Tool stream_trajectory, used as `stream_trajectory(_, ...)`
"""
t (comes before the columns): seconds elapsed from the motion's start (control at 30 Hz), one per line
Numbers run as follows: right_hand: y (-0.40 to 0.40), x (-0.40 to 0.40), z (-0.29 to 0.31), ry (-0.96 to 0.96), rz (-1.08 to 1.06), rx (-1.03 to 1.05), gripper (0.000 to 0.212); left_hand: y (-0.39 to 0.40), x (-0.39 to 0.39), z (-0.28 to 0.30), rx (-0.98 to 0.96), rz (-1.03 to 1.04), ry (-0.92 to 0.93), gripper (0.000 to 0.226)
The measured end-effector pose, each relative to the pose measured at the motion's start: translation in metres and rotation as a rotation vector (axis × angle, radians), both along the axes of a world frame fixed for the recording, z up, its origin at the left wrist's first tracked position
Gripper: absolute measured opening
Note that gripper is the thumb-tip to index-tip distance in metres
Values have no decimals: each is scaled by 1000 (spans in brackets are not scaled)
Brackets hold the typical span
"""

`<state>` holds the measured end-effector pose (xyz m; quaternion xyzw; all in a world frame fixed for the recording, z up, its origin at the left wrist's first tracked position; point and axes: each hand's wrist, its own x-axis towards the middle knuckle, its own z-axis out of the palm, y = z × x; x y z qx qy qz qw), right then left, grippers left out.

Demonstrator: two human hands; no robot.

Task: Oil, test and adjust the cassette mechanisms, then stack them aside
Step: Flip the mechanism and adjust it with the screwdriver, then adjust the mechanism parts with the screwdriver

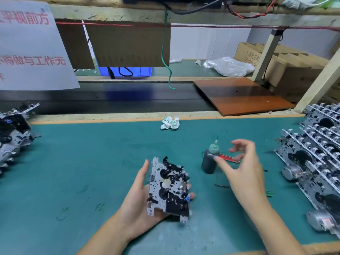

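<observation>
My left hand [137, 197] holds a cassette mechanism [168, 188], a silver plate with black parts, just above the green mat near the front centre, thumb up along its left edge. A dark oil bottle [209, 159] with a pale nozzle stands upright right of it. My right hand [242, 168] hovers beside the bottle with fingers spread and relaxed, thumb tip near the bottle's shoulder, gripping nothing. A red-handled tool [229, 157] lies behind the bottle, partly hidden by my right hand.
Rows of stacked mechanisms [316, 159] fill the right edge of the mat; another pile [12, 133] sits at the left edge. A crumpled tissue [170, 123] lies at the back centre. Beyond runs a dark conveyor [110, 97] with a brown board [239, 95]. A green-handled tool [269, 193] lies by my right wrist.
</observation>
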<state>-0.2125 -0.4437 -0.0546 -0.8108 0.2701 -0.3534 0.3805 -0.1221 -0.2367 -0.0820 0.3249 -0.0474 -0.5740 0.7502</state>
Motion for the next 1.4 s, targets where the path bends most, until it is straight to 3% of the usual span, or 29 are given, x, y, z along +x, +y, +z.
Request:
stream_trajectory(0.07, 3, -16, 10, -24, 48, -280, 43, 2, 3, -1, 12, -119, -62, 81)
stream_trajectory(0.13, 12, -30, 9, 170, 213, -565, 47, 3, 6, 8, 27, -222, -145, 73)
stream_trajectory(0.2, 15, -40, -1, 385, 380, -777, 65, 0, 12, 20, 120, -284, -241, 62)
stream_trajectory(0.33, 19, -47, -14, 419, 495, -955, 41, -7, 22, 33, 370, -405, -542, 50)
stream_trajectory(0.47, 21, -49, -21, 375, 469, -882, 56, -3, 28, 43, 604, -316, -846, 70)
stream_trajectory(0.53, 23, -50, -23, 355, 441, -824, 55, 5, 24, 41, 849, -167, -1212, 76)
stream_trajectory(0.6, 27, -49, -23, 335, 419, -811, 51, 25, 9, 32, 1273, -86, -1780, 88)
stream_trajectory(0.63, 29, -48, -23, 326, 413, -817, 49, 32, -2, 27, 1374, -100, -1949, 91)
stream_trajectory(0.73, 34, -47, -23, 316, 397, -828, 46, 38, -31, 12, 1331, -144, -1994, 91)
stream_trajectory(0.93, 35, -47, -28, 273, 392, -804, 42, 32, -39, -4, 1065, 318, -2009, 59)
stream_trajectory(1.13, 30, -46, -30, 253, 462, -730, 45, 24, -43, -11, 1142, 410, -1952, 60)
stream_trajectory(1.3, 28, -46, -34, 248, 421, -773, 47, 27, -39, -14, 986, 464, -2069, 61)
stream_trajectory(1.4, 28, -46, -35, 249, 451, -769, 48, 24, -41, -12, 1018, 498, -2057, 63)
